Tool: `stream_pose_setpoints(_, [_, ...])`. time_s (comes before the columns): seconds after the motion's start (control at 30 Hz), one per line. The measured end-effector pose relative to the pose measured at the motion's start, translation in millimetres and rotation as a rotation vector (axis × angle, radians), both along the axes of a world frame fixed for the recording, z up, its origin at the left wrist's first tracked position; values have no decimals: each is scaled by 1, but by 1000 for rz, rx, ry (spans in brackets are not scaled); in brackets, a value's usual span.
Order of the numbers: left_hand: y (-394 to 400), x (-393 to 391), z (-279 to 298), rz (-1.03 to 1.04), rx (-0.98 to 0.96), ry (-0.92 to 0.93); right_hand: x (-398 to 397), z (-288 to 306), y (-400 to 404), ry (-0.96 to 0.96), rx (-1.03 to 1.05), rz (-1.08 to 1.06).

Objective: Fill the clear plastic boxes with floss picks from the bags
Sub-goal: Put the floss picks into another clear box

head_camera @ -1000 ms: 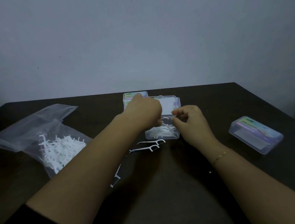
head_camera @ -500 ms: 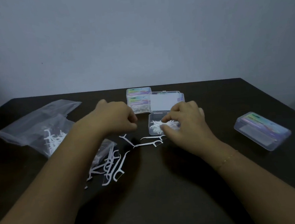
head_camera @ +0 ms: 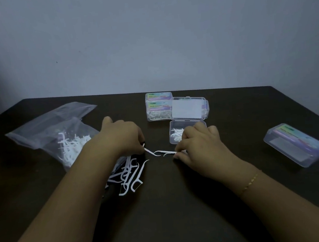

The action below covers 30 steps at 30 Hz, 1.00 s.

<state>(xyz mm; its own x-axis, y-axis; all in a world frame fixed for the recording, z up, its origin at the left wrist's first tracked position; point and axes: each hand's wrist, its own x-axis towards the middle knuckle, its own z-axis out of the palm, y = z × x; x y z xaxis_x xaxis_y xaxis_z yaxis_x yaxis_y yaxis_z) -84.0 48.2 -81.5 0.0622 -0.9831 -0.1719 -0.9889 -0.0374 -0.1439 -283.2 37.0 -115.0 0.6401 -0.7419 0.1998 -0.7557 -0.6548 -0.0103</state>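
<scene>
An open clear plastic box (head_camera: 174, 124) with its lid (head_camera: 188, 109) tipped back holds a few white floss picks (head_camera: 177, 133). My left hand (head_camera: 120, 137) pinches one end of a floss pick (head_camera: 149, 151) on the dark table (head_camera: 171, 206). My right hand (head_camera: 198, 145) pinches the end of another floss pick (head_camera: 168, 152) just in front of the box. A loose heap of floss picks (head_camera: 129, 173) lies below my left hand. A clear bag (head_camera: 60, 134) with many floss picks lies at the left.
Two shut boxes (head_camera: 158, 106) with coloured labels are stacked behind the open box. Another shut box (head_camera: 296, 144) lies at the right, near the table's edge. A grey wall stands behind the table.
Both hands left the open box and came down to the picks on the table in front of it. My left hand drew back leftwards, uncovering the loose heap.
</scene>
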Motion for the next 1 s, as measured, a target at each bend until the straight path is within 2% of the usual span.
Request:
stream_pose_setpoints(0.2, [-4,2,-4,-13,-38,89,-7,12,-2,-14,208,-96])
stream_pose_setpoints(0.43, [-6,-3,-9,6,43,242,-14,17,-4,58,233,-155])
stream_pose_setpoints(0.53, [-6,-1,-13,13,51,322,-18,19,-3,25,254,-132])
stream_pose_setpoints(0.6, [-5,0,-14,12,51,362,-22,24,-5,-120,278,-154])
stream_pose_setpoints(0.7, [-5,2,-16,16,52,404,-26,29,-10,-556,302,-184])
stream_pose_setpoints(0.77, [-5,4,-17,10,57,431,-26,25,-16,-790,192,-202])
stream_pose_setpoints(0.83, [-6,6,-17,1,66,456,-21,18,-22,-864,75,-229])
stream_pose_setpoints(0.9, [-5,6,-17,-12,69,474,-14,10,-30,-795,33,-238])
stream_pose_setpoints(1.0, [-3,3,-14,-35,57,504,-10,2,-39,-516,66,-311])
